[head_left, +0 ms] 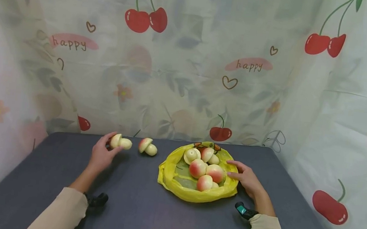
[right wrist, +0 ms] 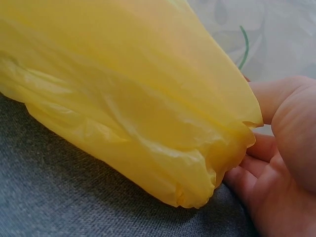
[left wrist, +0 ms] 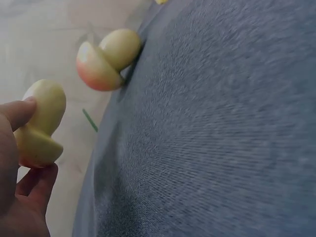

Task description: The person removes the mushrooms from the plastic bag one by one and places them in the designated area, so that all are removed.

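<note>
L hand (head_left: 102, 155) pinching mushroom (head_left: 120, 142), far left — 2nd mushroom (head_left: 147, 147) on table (head_left: 147, 210), just right of it. R hand (head_left: 248, 180) grasping bag (head_left: 195, 196) at right rim — more mushrooms (head_left: 197, 168) w/in.

Can't read the little screen on the right wristband (head_left: 242, 209) from here, way too small. In the right wrist view the yellow bag (right wrist: 113, 108) hides its contents plus the right hand's (right wrist: 291, 153) fingertips. Both sleeves (head_left: 62, 211) get cropped.
</note>
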`<control>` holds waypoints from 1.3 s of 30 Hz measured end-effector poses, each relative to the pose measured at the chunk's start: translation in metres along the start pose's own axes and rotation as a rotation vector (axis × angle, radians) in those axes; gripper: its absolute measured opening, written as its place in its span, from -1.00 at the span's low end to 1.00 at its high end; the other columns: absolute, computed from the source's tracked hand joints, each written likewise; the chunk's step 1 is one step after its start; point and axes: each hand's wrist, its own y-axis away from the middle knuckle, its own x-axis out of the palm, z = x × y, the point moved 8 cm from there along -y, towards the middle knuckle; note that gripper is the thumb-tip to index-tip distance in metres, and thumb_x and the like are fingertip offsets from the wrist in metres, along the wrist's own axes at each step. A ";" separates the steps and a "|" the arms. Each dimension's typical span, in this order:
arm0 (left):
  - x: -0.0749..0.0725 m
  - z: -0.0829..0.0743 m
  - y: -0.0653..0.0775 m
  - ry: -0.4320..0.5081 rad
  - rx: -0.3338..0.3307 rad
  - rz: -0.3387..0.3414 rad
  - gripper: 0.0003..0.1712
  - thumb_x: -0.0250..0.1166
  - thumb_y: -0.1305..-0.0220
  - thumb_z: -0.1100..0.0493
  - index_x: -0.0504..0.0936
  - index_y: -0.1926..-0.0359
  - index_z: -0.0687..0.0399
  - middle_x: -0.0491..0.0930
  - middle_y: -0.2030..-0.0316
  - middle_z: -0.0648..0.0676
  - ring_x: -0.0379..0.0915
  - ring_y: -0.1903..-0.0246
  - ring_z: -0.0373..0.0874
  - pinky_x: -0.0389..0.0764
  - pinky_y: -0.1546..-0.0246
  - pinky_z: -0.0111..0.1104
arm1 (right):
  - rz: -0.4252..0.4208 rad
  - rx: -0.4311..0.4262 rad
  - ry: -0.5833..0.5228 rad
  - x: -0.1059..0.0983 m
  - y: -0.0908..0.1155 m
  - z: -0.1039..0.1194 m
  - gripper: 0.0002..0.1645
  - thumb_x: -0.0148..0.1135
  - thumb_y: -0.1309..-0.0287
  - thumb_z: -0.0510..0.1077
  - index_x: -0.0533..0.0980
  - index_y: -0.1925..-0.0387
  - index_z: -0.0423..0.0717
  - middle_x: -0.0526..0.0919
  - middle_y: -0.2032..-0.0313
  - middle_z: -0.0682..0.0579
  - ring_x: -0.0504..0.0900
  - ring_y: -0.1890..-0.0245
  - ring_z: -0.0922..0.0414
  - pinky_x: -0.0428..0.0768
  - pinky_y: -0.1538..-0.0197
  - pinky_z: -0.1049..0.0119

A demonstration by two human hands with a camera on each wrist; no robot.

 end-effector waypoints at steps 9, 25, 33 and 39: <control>0.003 0.013 -0.008 -0.063 -0.094 -0.010 -0.33 0.41 -0.18 0.27 0.39 -0.29 0.27 0.47 -0.07 0.36 0.40 -0.02 0.19 0.45 -0.02 -0.02 | 0.001 -0.004 0.001 0.001 -0.002 -0.002 -0.34 0.32 -0.21 -0.14 0.38 -0.31 -0.18 0.22 -0.38 -0.26 0.23 -0.32 -0.19 0.41 -0.21 0.02; 0.013 0.035 -0.012 -0.156 -0.178 -0.006 -0.28 0.41 -0.20 0.15 0.36 -0.33 0.23 0.45 -0.17 0.36 0.37 -0.12 0.23 0.35 -0.11 0.01 | -0.002 -0.009 0.009 0.000 0.000 0.000 -0.33 0.32 -0.22 -0.11 0.37 -0.32 -0.19 0.22 -0.38 -0.27 0.22 -0.33 -0.20 0.39 -0.23 0.00; 0.026 0.038 -0.016 -0.188 -0.134 -0.021 -0.31 0.42 -0.18 0.15 0.40 -0.28 0.26 0.43 -0.14 0.37 0.31 -0.14 0.27 0.28 -0.15 0.04 | 0.000 -0.016 0.021 0.000 0.000 0.001 -0.31 0.32 -0.21 -0.08 0.36 -0.32 -0.20 0.22 -0.37 -0.27 0.23 -0.31 -0.19 0.44 -0.20 0.08; 0.031 0.038 -0.017 -0.193 -0.137 -0.022 -0.31 0.42 -0.16 0.19 0.40 -0.28 0.27 0.42 -0.13 0.39 0.30 -0.15 0.28 0.27 -0.17 0.03 | -0.008 0.003 -0.002 0.000 -0.001 -0.001 -0.34 0.34 -0.20 -0.12 0.39 -0.30 -0.18 0.23 -0.38 -0.25 0.21 -0.33 -0.17 0.38 -0.24 -0.01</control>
